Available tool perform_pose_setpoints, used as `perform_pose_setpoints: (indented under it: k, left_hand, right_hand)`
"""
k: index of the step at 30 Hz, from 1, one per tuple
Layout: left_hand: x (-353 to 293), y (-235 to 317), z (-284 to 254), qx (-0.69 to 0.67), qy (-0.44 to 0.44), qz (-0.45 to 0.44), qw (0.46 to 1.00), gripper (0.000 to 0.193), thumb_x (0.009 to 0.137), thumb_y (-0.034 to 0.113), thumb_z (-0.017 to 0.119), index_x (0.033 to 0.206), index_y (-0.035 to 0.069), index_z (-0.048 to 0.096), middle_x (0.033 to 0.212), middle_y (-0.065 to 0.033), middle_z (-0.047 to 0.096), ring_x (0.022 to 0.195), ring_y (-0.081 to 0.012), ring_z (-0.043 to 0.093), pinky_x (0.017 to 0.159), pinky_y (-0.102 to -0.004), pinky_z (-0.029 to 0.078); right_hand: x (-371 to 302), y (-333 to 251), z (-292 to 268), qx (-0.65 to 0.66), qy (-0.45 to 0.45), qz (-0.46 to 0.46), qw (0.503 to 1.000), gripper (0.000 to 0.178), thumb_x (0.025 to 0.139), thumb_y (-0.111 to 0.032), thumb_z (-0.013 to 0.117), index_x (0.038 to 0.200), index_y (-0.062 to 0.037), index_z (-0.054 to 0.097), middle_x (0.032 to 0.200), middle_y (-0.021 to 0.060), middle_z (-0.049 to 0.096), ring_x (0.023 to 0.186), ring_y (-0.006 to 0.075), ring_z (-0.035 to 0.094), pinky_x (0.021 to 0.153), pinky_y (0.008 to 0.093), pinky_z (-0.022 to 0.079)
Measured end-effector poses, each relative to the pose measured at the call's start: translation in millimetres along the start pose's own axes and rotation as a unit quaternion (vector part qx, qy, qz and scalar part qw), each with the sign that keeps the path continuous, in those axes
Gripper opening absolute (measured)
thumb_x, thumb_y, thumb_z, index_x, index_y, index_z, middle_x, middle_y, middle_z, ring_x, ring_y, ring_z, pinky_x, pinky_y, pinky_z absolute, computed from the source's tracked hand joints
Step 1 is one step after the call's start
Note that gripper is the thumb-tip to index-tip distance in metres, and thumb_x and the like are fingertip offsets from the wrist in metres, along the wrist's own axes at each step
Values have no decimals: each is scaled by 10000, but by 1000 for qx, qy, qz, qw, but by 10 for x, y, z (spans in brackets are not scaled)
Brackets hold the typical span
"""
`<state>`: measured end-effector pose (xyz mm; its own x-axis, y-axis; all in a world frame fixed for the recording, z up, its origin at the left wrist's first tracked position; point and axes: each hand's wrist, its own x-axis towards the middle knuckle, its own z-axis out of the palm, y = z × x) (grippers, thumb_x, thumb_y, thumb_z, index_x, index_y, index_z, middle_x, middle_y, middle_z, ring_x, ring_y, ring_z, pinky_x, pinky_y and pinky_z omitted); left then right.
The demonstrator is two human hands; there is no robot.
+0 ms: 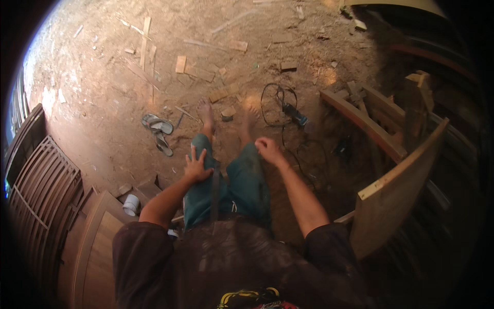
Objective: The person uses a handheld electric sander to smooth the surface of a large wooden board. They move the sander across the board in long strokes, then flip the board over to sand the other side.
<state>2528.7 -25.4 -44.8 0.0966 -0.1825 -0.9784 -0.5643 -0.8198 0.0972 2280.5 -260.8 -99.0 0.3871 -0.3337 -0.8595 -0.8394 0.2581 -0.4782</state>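
Note:
My left hand [197,166] lies on the left leg of my teal shorts [196,198], fingers spread and nothing in them. By my right knee, my right hand [268,150] is closed, with its fingers curled; what they hold, if anything, is hidden. A dark strip [215,193] runs along my lap between the legs. My bare feet [206,110] are on the dusty ground. Beyond my right hand lies a dark blue power tool [295,114] with a looped black cable [264,105]. A small wood block [227,113] sits between my feet.
Grey sandals [158,124] lie left of my feet. Wood offcuts [181,64] and shavings litter the ground ahead. On the right stand a wooden frame [365,121] and an upright board [396,190]. Slatted wooden pieces [46,180], a panel [100,247] and a white container [131,204] are at left.

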Motion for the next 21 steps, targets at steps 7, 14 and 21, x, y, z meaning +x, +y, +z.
perform_pose_setpoints:
  k: [7,14,21]
  left_hand:
    - [242,179,-104,10,183,-70,981,646,816,406,777,1392,198,573,1543,-145,390,1311,-460,454,1005,-571,459]
    - [410,133,-293,35,288,27,957,552,804,336,801,1303,163,644,1483,-167,478,1289,-418,497,1037,-518,433]
    - [587,176,-595,75,292,46,952,551,802,271,820,1298,101,652,1497,-237,459,1331,-438,483,1100,-530,404]
  right_hand:
    - [1157,1047,-778,-23,79,26,996,280,948,-281,710,1097,-47,749,985,122,748,928,226,704,835,373,543]
    - [1648,3066,-1822,-233,178,119,949,618,832,-374,839,1320,-50,643,1251,193,676,1130,326,659,985,432,519]
    - [2029,3720,-2091,-307,215,214,902,1142,725,-476,904,1615,-117,286,1616,248,348,1477,421,377,1194,498,368]
